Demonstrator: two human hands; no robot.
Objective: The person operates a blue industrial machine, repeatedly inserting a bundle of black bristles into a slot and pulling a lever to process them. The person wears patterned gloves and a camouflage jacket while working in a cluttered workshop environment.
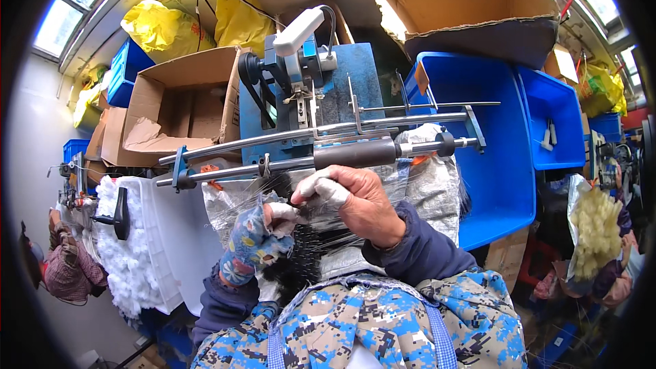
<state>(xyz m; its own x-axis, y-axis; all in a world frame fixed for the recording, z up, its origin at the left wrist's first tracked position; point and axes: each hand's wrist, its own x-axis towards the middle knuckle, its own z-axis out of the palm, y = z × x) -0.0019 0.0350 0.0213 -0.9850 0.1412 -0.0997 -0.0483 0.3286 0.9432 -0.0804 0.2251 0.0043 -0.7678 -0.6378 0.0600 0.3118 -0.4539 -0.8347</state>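
My left hand (256, 236), in a patterned blue cloth glove with the fingertips uncovered and whitish, is closed on thin strands that fan out around it. Right beside it my right hand (359, 198) is bent over, its thumb and fingers pinched together with white wraps on them. What the right fingers hold is too small to make out. Below the hands a mass of black bristle-like fibre (301, 260) lies on a silvery-white woven sheet (434, 198) over my lap. Just beyond my hands runs the dark roller (355, 153) of a bench machine with steel rods.
The machine's blue base plate (362, 82) stands ahead. Left are an open cardboard box (181, 72) and a white bin (181, 239) with white fluff and a black hair dryer (120, 213). Large blue tubs (502, 212) stand right. Other people sit at both sides.
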